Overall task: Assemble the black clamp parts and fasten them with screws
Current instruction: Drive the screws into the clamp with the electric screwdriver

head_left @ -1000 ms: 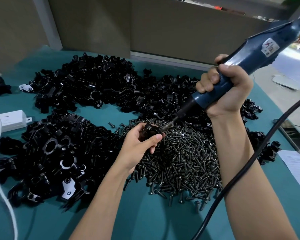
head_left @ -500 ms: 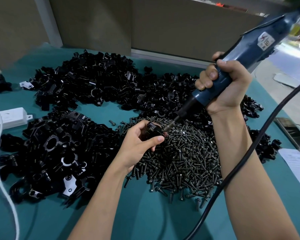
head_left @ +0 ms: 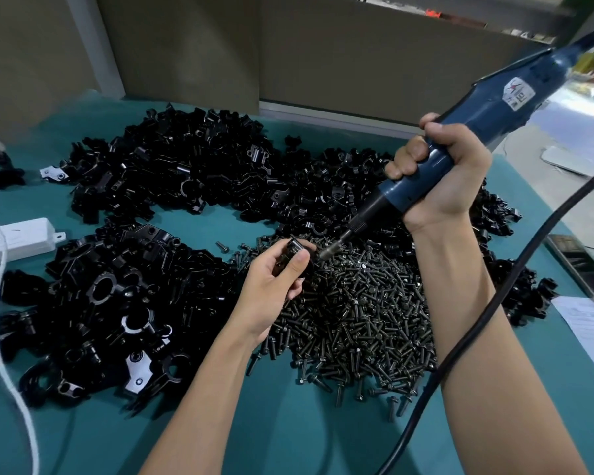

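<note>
Left hand [head_left: 271, 286] pinching black clamp [head_left: 294, 257], right hand [head_left: 439, 176] gripping smooth blue screwdriver [head_left: 494, 97]

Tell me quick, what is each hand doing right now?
Left hand: holding a black clamp part.
Right hand: gripping the blue electric screwdriver, its tip at that part.

- Clamp parts [head_left: 172, 173]: glossy black.
- Screws [head_left: 357, 313]: dark grey.
- Table [head_left: 288, 423]: teal.
- Screwdriver [head_left: 487, 108]: dark blue, white label.
- Power strip [head_left: 18, 236]: white.
- Cable [head_left: 494, 303]: black.
</note>
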